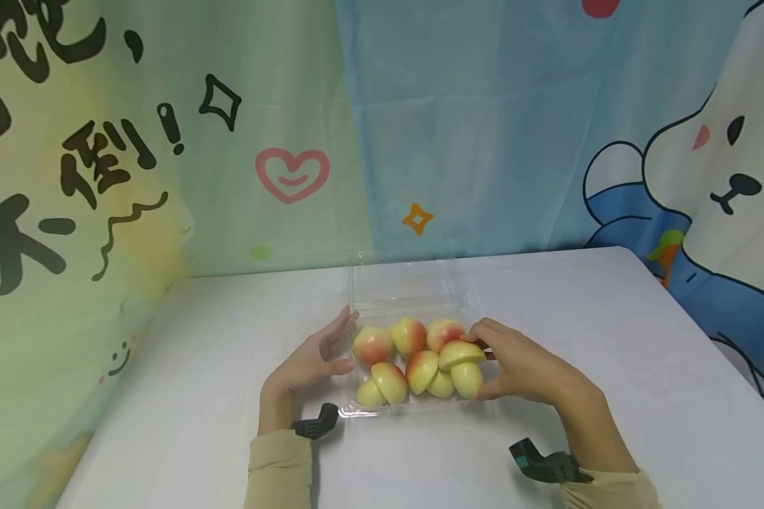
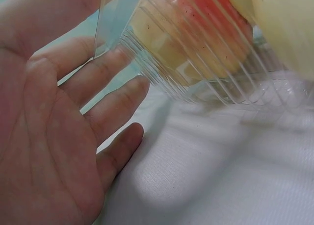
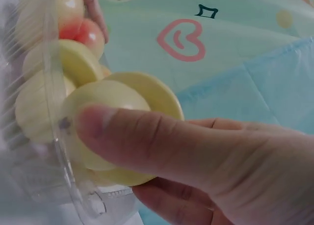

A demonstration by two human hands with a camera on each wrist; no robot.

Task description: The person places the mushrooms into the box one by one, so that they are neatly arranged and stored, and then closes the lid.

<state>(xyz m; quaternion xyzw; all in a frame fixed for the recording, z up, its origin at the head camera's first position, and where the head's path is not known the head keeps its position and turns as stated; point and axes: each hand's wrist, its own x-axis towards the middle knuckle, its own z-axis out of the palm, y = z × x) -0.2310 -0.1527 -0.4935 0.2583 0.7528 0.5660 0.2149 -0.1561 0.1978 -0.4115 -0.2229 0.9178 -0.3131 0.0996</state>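
Observation:
A clear plastic box (image 1: pixel 402 284) with its lid raised at the back holds several toy mushrooms (image 1: pixel 373 346) in yellow with red-blushed caps. At the box's right side, my right hand (image 1: pixel 528 364) pinches one yellow mushroom (image 1: pixel 467 379) between thumb and fingers. In the right wrist view, the thumb presses on the stem of this mushroom (image 3: pixel 140 92), and the box wall (image 3: pixel 54 112) stands beside it. My left hand (image 1: pixel 305 364) is at the left side of the box, fingers spread and nearly straight. The left wrist view shows its fingertips (image 2: pixel 140 83) right by the ribbed wall.
The box stands on a white table (image 1: pixel 229 318), toward the middle. Behind the table hangs a printed curtain (image 1: pixel 471 141) with cartoon figures and lettering. A dark strap-on device sits on each wrist, the right one (image 1: pixel 547 466) near the sleeve.

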